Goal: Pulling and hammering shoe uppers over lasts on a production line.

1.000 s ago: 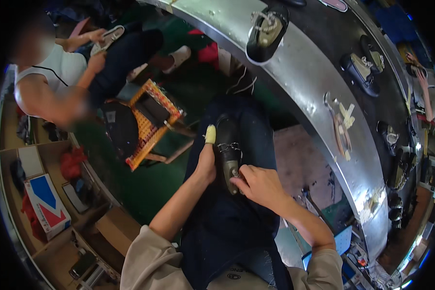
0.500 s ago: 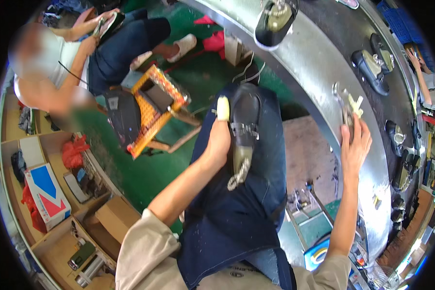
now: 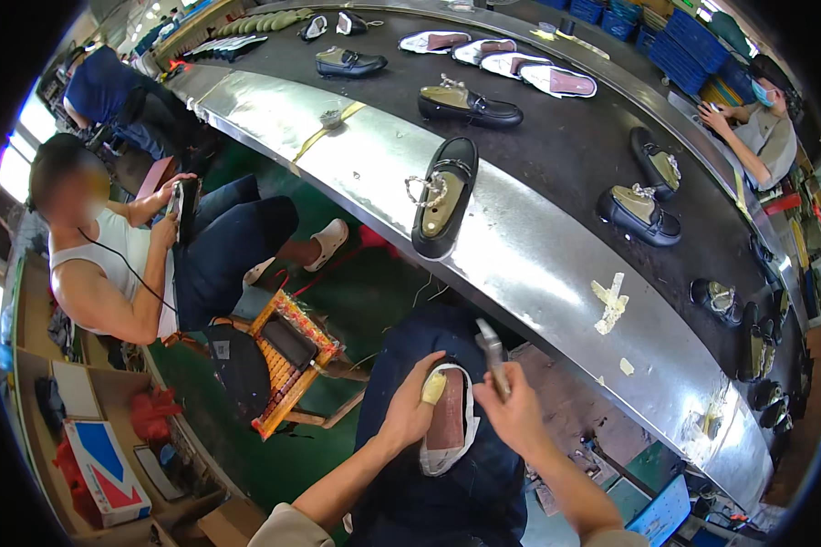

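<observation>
On my lap lies a shoe (image 3: 447, 415) with its underside up, showing a brownish-pink bottom with a white border. My left hand (image 3: 412, 401) grips it along its left edge, and the thumb wears a yellow wrapping. My right hand (image 3: 517, 406) is closed round a metal pliers-like tool (image 3: 493, 351), held just right of the shoe and apart from it. The tool's exact kind is hard to make out. Beyond my knees, a black loafer (image 3: 447, 196) with a loose braided trim rests on the metal ledge (image 3: 538, 237).
Black loafers (image 3: 470, 107) and white-edged shoe bottoms (image 3: 556, 80) lie on the dark belt (image 3: 556, 137). Yellowish tape (image 3: 610, 301) sticks to the ledge. At left, a person (image 3: 109, 246) sits beyond a wooden stool (image 3: 287, 365); another person (image 3: 757, 128) works across the belt.
My right hand has lifted the tool from the ledge and brought it to my lap. The shoe has been turned from upper side to underside. My view has tilted up.
</observation>
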Action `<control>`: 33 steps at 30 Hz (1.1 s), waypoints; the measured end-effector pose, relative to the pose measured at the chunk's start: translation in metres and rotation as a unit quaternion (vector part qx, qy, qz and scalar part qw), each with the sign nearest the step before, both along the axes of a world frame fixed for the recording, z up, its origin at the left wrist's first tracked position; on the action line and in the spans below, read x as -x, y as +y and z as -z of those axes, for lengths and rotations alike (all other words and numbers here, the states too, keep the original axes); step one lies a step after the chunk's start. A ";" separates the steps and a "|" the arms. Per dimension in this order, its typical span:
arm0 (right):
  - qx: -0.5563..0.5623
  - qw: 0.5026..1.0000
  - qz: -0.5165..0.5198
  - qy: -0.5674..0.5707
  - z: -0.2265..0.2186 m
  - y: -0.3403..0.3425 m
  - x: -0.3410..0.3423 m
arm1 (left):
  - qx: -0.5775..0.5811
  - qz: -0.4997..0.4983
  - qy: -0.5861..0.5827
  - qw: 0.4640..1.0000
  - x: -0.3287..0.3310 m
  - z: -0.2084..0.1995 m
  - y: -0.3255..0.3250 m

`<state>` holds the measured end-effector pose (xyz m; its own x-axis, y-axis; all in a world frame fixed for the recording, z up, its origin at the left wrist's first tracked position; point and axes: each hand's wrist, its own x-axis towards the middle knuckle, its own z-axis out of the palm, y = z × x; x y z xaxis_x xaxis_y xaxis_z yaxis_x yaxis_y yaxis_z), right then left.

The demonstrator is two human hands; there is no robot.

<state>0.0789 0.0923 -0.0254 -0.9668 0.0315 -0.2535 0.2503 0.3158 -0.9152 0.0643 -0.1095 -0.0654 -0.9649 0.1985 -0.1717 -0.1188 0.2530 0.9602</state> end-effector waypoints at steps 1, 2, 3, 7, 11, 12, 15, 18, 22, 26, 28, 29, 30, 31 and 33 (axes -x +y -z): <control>-0.048 0.998 -0.018 0.027 0.003 -0.008 0.004 | -0.001 0.003 0.002 1.000 0.000 -0.002 -0.002; -0.098 0.992 -0.005 0.076 0.017 -0.011 0.006 | -0.005 0.007 0.018 1.000 0.000 -0.003 -0.002; -0.100 0.992 0.000 0.078 0.027 -0.012 0.010 | -0.009 0.011 0.034 0.999 -0.001 -0.003 -0.002; -0.048 0.988 -0.003 0.148 0.026 -0.019 0.014 | 0.012 0.024 0.099 0.995 0.000 0.014 -0.008; -0.115 0.970 -0.032 0.214 0.012 -0.026 0.021 | -0.065 -0.025 0.065 0.996 -0.003 0.017 -0.005; -0.072 0.979 -0.023 0.189 0.010 -0.023 0.020 | -0.067 -0.042 0.070 0.994 -0.008 0.014 0.001; -0.074 0.980 -0.033 0.182 -0.001 -0.012 0.007 | -0.027 0.010 0.150 0.988 -0.010 0.007 -0.004; 0.069 0.995 -0.016 -0.072 0.011 0.011 -0.039 | -0.017 -0.040 0.145 0.988 -0.007 0.014 -0.007; 0.204 0.940 -0.143 -0.235 -0.026 0.004 -0.056 | -0.067 -0.095 0.094 0.989 -0.013 0.005 -0.018; 0.307 0.905 -0.130 -0.263 -0.030 0.003 -0.036 | -0.028 -0.059 0.091 0.994 -0.014 -0.023 -0.018; 0.276 0.904 -0.166 -0.281 -0.039 0.012 -0.026 | -0.007 -0.021 0.094 0.995 -0.013 -0.026 -0.013; 0.234 0.904 -0.207 -0.290 -0.042 0.013 -0.025 | -0.008 -0.021 0.092 0.996 -0.013 -0.021 -0.017; 0.211 0.928 -0.197 -0.237 -0.034 0.009 -0.035 | -0.074 0.000 0.057 0.996 -0.012 -0.012 -0.023; 0.212 0.927 -0.199 -0.238 -0.034 0.006 -0.040 | -0.139 0.018 0.022 0.990 -0.010 -0.006 -0.029; -0.018 0.962 -0.227 -0.153 -0.039 0.001 -0.047 | -0.275 -0.059 -0.183 0.942 0.008 -0.022 -0.026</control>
<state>0.1260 0.0937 0.0132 -0.7629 -0.3618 -0.5357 0.3352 0.4872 -0.8064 0.0566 -0.1352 -0.0434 -0.8817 0.2494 -0.4005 -0.4641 -0.3064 0.8311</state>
